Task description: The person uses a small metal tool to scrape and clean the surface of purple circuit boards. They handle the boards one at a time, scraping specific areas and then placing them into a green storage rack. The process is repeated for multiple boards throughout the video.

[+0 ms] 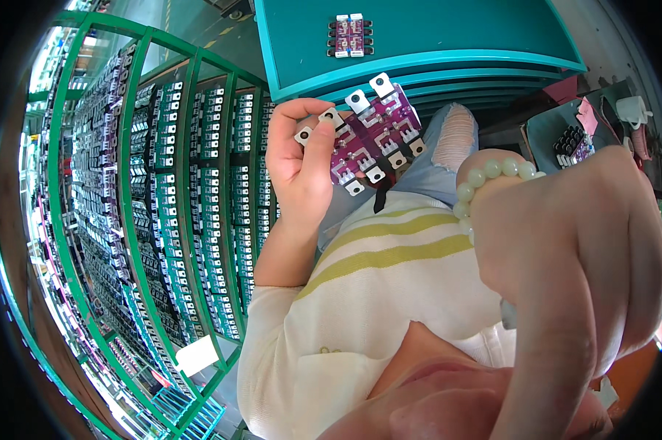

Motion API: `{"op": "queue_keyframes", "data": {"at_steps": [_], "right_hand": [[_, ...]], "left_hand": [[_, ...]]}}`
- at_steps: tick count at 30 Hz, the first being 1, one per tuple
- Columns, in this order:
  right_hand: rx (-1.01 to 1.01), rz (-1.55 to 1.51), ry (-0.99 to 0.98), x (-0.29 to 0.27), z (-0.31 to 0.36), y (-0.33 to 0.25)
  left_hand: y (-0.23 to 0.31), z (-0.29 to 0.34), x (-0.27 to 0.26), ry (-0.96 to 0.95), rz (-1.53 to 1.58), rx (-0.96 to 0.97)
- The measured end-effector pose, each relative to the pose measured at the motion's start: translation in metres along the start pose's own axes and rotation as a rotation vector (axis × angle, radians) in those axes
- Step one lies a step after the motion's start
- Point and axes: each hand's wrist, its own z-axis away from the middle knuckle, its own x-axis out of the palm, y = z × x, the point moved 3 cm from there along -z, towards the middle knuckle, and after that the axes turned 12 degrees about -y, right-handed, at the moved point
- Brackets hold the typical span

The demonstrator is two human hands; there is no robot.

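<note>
My left hand (301,158) grips one end of a purple circuit-board module (378,132), its thumb on top and its fingers curled behind. White metal tabs with dark round holes stick out along two sides of the module. The module is tilted above my lap. Very near the camera, my right hand (565,242) is raised, with its fingers bent and pressed together. Their tips are partly out of sight, so what they grip cannot be made out. A bracelet of pale green beads (492,174) circles that wrist.
Ahead, a teal-topped workbench (433,33) carries purple modules (350,35) set side by side. A green-framed rack (129,169) stands at my left, its shelves packed with similar boards. Off to the right are black-and-purple parts (571,145) and a white cup (633,110).
</note>
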Motion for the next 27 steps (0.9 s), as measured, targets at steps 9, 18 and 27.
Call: {"op": "queue_keyframes", "data": {"at_steps": [9, 18, 27], "right_hand": [[0.01, 0.042, 0.039, 0.002, -0.006, 0.005], [0.053, 0.132, 0.1, -0.003, -0.007, 0.006], [0.596, 0.981, 0.707, -0.064, 0.067, -0.037]], "left_hand": [[-0.003, -0.002, -0.004, -0.031, -0.08, 0.053], [-0.002, 0.0, -0.002, -0.011, -0.106, 0.031], [0.009, -0.001, -0.006, -0.021, -0.072, -0.028]]}}
